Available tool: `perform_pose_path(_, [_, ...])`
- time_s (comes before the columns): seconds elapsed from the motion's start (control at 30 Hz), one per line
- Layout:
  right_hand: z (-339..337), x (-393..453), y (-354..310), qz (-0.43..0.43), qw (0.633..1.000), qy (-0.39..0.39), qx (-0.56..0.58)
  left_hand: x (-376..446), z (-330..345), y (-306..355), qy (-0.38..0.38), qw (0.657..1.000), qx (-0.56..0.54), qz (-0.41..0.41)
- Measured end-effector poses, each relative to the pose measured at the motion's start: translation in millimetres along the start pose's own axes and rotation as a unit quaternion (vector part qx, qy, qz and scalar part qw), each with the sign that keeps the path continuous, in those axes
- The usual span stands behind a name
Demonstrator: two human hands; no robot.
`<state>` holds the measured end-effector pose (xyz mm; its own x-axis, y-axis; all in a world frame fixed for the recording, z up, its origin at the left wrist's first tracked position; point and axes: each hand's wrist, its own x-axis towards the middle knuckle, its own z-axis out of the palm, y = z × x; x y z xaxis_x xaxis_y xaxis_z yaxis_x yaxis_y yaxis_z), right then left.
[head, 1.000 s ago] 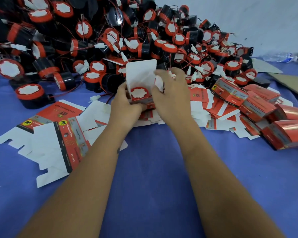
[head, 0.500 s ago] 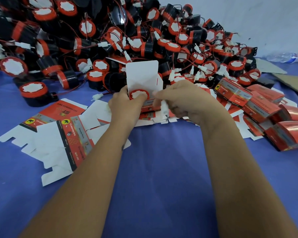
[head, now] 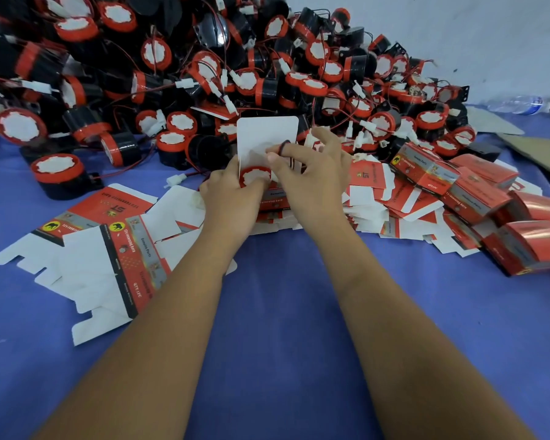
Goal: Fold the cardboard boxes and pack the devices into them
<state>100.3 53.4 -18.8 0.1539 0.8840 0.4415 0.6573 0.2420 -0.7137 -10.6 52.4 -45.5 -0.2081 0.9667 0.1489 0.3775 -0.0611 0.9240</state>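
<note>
My left hand (head: 232, 195) grips a small red cardboard box (head: 275, 196) at the table's middle, its white lid flap (head: 267, 134) standing up. A red-rimmed black device (head: 254, 176) sits in the box's open top. My right hand (head: 308, 173) is above the box and pinches the device's thin wire, which loops over a finger. Behind lies a big pile of the same devices (head: 204, 65) with white connectors.
Flat unfolded boxes (head: 108, 249) lie at the left and under my hands. Several packed red boxes (head: 477, 198) are stacked at the right. A plastic bottle (head: 521, 104) and brown cardboard (head: 540, 150) sit at the far right on the blue cloth (head: 283, 296).
The device has sunk lower into the box. My right hand has lifted from the box's right side to above it and now holds the wire loop.
</note>
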Motion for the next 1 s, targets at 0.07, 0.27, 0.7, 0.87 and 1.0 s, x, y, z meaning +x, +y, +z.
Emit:
perform_pose_path(0.07, [1.3, 2.3, 4.6, -0.022, 0.999, 0.046, -0.01, 1.8, -0.1, -2.3, -0.001, 1.0, -0.002, 0.003])
perform_pose_path(0.27, [-8.7, 5.6, 16.3, -0.146, 0.974, 0.057, -0.165, 2.8, 2.2, -3.0, 0.056, 0.998, 0.004, -0.01])
perform_pose_path(0.7, [-5.4, -0.2, 19.9, -0.181, 0.965, -0.06, -0.181, -9.7, -2.1, 13.1, 0.044, 0.984, -0.165, -0.057])
perform_pose_path(0.87, [-3.2, -2.2, 15.5, -0.191, 0.96, -0.083, -0.19, -6.1, -2.3, 8.9, 0.049, 0.986, -0.146, -0.061])
perform_pose_path(1.0, [-8.9, -3.5, 14.8, -0.149, 0.982, -0.114, -0.002, -3.9, -2.9, 5.6, 0.058, 0.986, -0.145, -0.066])
